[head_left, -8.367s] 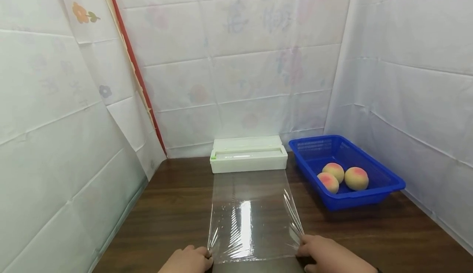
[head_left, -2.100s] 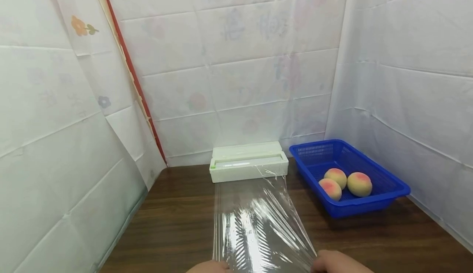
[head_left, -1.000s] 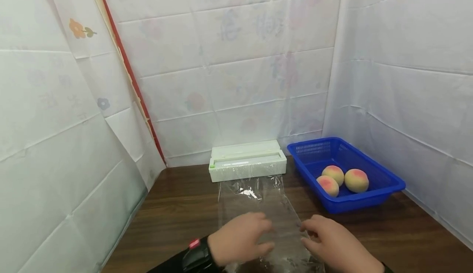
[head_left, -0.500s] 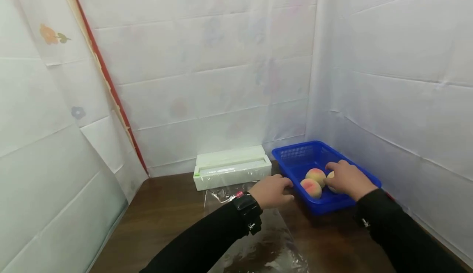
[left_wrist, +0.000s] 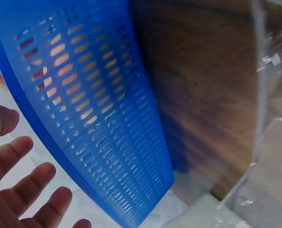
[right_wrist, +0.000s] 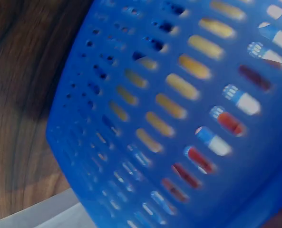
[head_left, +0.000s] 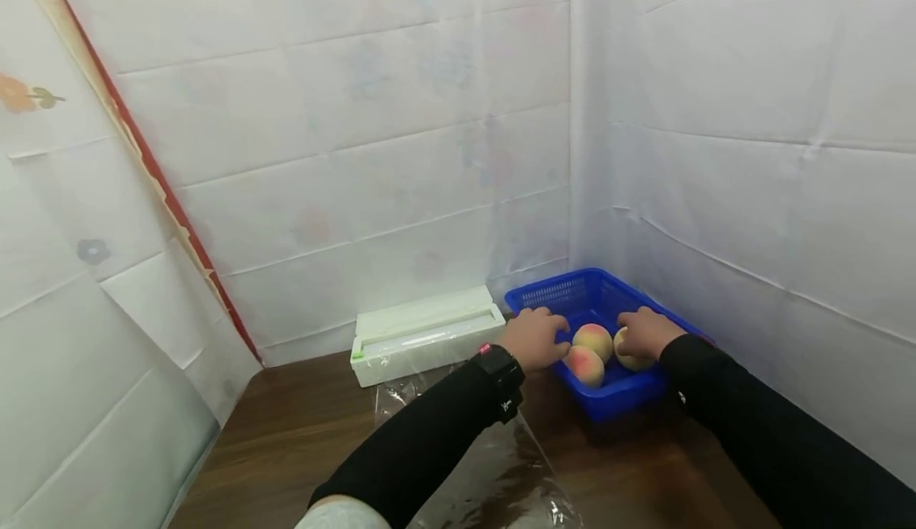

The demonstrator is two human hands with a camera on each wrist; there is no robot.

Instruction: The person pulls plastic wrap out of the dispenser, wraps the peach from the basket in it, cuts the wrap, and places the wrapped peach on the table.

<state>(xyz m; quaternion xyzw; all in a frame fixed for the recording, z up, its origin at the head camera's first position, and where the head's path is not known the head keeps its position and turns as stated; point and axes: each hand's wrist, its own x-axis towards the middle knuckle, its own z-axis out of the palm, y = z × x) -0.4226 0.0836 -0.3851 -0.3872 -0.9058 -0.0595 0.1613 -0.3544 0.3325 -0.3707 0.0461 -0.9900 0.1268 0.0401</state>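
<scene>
Inside the blue plastic basket [head_left: 604, 408] lie three peaches with pink tops. My right hand [head_left: 647, 332] reaches over the right side, its fingers curled on the right peach [head_left: 630, 359] and partly covering it. My left hand [head_left: 533, 340] hovers over the left rim, fingers spread and slightly bent, close to the front peach [head_left: 585, 367] and the back peach [head_left: 592, 340]. The left wrist view shows loose fingers [left_wrist: 29, 185] holding nothing, beside the slotted basket wall [left_wrist: 95, 137]. Only the basket's slotted side [right_wrist: 126, 109] fills the right wrist view; the right hand is hidden there.
A white cling film box [head_left: 429, 352] stands at the back, left of the basket. From it a sheet of clear cling film [head_left: 494, 473] runs forward over the dark wooden table [head_left: 286, 449], partly beneath my left forearm. White sheeting [head_left: 401, 155] encloses the back and sides.
Both hands have let go of the cling film, which now lies on the table, and moved right to the basket. The right fingers have closed on a peach. The head view has turned right.
</scene>
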